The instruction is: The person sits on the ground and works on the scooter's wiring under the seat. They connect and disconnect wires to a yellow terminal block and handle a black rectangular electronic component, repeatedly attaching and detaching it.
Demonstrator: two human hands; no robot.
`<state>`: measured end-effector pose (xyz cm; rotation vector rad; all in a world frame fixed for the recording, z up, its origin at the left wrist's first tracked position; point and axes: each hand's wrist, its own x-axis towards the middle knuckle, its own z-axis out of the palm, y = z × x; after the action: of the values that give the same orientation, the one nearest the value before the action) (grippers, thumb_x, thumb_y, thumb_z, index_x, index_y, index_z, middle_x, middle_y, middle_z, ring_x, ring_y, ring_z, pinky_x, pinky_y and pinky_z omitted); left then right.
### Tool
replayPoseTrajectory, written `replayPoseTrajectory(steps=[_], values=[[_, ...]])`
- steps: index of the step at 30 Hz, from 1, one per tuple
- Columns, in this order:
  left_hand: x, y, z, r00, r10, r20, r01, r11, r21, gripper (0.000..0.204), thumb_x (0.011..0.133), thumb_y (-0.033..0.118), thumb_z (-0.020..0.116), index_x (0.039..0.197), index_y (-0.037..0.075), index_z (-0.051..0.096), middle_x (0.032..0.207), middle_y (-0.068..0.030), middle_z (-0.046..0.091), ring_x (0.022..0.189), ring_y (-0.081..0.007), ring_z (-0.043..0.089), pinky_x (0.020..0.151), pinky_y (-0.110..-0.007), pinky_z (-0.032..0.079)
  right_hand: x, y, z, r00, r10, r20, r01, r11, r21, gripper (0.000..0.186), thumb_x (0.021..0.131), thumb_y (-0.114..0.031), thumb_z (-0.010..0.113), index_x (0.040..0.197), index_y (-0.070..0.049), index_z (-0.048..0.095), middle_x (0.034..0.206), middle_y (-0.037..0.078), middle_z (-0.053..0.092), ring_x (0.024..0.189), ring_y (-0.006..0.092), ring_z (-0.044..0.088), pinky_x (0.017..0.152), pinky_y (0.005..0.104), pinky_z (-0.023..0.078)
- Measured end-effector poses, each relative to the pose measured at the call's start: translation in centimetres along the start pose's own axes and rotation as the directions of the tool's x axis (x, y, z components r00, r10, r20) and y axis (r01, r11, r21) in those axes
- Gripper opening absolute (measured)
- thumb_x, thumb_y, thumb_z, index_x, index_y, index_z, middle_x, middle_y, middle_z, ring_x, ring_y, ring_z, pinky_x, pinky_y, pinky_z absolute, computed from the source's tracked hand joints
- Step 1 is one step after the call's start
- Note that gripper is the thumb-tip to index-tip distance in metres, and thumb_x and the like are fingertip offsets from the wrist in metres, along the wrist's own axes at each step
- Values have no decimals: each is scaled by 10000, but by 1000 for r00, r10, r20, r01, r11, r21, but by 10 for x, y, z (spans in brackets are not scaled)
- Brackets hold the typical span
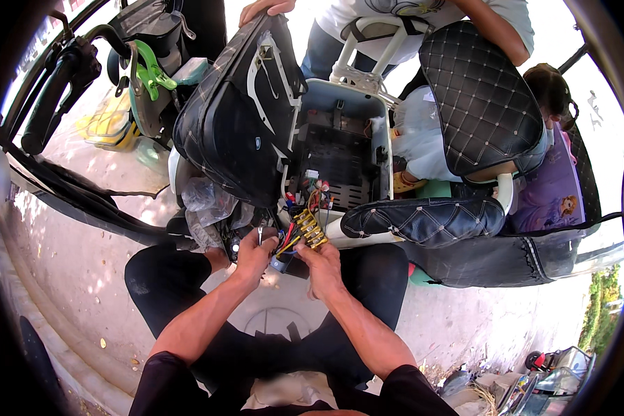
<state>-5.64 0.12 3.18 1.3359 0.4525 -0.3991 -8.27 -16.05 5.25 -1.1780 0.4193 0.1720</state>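
My left hand (253, 256) is closed on a thin silver metal piece (261, 236), too small to identify surely, beside red, blue and yellow wires (288, 239). My right hand (319, 267) pinches at the lower part of a yellow terminal block (310, 226) and its yellow wire. More wires and connectors (317, 194) run up into an open battery compartment (336, 156) of a scooter. A dark grey housing (281, 260) is partly hidden between my hands.
A raised black padded seat (222, 118) is left of the compartment. A person (367, 21) stands behind it; a child (423, 132) sits by quilted backrests (482, 97). Handlebars (52, 97) and a yellow container (107, 121) are at upper left, plastic bags (208, 197) below the seat.
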Motion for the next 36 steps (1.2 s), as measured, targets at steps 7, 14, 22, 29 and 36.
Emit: replayPoseTrajectory(steps=[7,14,22,29,36], values=[[6,4,9,1000,18,-7,-18,1000,4,169,945,65,619,1107,21,639,696,48,512,494,-43,400,434,-232,277,-1,10,-6,1000,29,3,-29,999,36,184,909,-19,666,1090,-7,639,998,20,671,897,95,609,840,277,485],[32,4,17,999,42,12,-43,993,106,135,938,71,645,1067,29,643,709,39,547,517,-53,423,449,-243,304,-7,-8,-3,997,79,12,-79,996,39,164,872,1,690,1026,-15,638,970,20,660,889,103,608,849,269,486],[53,-9,13,982,70,178,-127,933,336,238,925,80,722,1111,-46,645,968,-92,723,858,-124,661,772,-291,542,-5,-3,-6,997,61,41,-63,997,45,161,887,-7,668,1042,3,626,967,33,657,874,110,613,840,267,493],[50,5,17,989,6,151,-83,857,508,390,896,235,757,1101,-85,671,949,-129,732,858,-117,638,779,-325,531,0,7,-19,994,57,95,-61,997,42,262,916,21,628,1176,7,605,1060,56,658,985,143,633,951,324,503],[43,-9,10,984,16,177,-82,925,372,284,984,181,660,1110,-73,675,930,-90,708,797,-99,621,715,-292,517,-1,7,-24,991,56,123,-65,995,74,231,911,28,618,1141,13,616,1052,67,656,973,160,643,961,340,512]])
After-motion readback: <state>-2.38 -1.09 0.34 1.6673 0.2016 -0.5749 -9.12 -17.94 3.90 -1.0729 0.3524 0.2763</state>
